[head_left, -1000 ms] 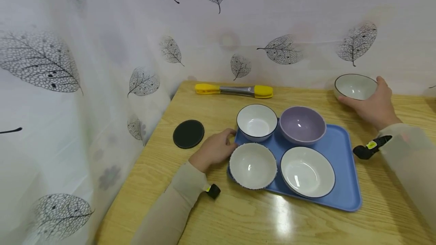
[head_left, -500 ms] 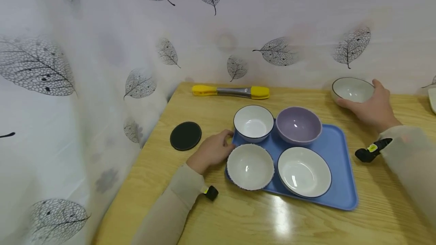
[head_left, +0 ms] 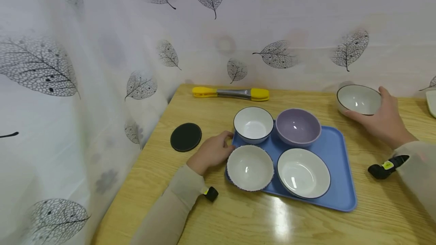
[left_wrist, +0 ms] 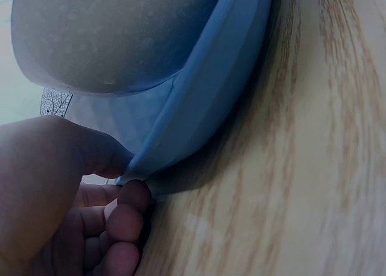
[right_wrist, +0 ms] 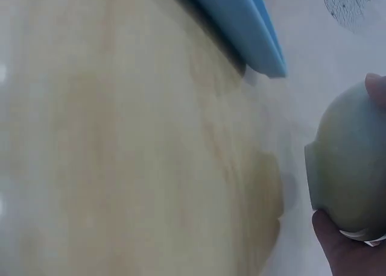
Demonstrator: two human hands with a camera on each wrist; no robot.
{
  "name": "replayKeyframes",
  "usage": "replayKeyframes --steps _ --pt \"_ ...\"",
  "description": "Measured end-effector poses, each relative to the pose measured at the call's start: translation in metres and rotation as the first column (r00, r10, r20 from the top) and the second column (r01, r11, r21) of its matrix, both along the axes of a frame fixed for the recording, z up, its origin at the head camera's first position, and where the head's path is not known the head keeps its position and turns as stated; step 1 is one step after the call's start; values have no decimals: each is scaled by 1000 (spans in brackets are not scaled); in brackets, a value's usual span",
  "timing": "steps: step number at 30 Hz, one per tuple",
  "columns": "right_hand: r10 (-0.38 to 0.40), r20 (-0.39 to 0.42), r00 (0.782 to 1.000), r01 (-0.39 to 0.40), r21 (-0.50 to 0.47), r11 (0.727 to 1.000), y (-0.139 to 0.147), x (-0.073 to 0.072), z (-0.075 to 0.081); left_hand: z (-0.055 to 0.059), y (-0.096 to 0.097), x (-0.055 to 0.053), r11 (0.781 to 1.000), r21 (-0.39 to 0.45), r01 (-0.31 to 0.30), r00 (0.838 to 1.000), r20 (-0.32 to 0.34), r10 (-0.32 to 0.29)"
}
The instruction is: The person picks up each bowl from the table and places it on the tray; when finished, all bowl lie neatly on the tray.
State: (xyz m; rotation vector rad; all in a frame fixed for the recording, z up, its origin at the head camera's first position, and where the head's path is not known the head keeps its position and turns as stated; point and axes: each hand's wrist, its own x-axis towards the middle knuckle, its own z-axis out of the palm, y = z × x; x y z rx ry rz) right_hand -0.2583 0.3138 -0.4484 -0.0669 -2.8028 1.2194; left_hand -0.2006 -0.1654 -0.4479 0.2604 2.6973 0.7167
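In the head view my right hand (head_left: 388, 120) grips a white bowl (head_left: 359, 100) with a dark rim at the back right, thumb at the near side and fingers at the far side. The right wrist view shows this bowl (right_wrist: 353, 161) from outside, seemingly held off the table. My left hand (head_left: 212, 150) pinches the left edge of the blue tray (head_left: 340, 177). In the left wrist view the thumb lies on the tray's rim (left_wrist: 199, 101) with fingertips below it. Two white bowls (head_left: 253, 124) (head_left: 304, 173), a speckle-rimmed bowl (head_left: 250, 167) and a purple bowl (head_left: 298, 127) sit on the tray.
Yellow-ended tongs (head_left: 231, 93) lie along the table's back edge. A round black coaster (head_left: 186, 137) is left of the tray. Part of a white object (head_left: 432, 101) shows at the far right. A leaf-print curtain (head_left: 289, 14) hangs behind and left of the wooden table (head_left: 238, 218).
My right hand has brought its bowl slightly nearer and to the right. The left hand stays at the tray's edge. The view has shifted slightly, bringing the white object at far right into sight.
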Motion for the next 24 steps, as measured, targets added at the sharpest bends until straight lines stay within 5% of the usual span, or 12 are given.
replayKeyframes --steps 7,24 --pt "61 -98 993 -65 -30 997 -7 29 2 2 0 0 1000 -7 8 1000 -6 -8" --pt "221 -126 967 -230 -64 971 -28 103 -4 4 -1 3 1000 -2 7 1000 1 -7"
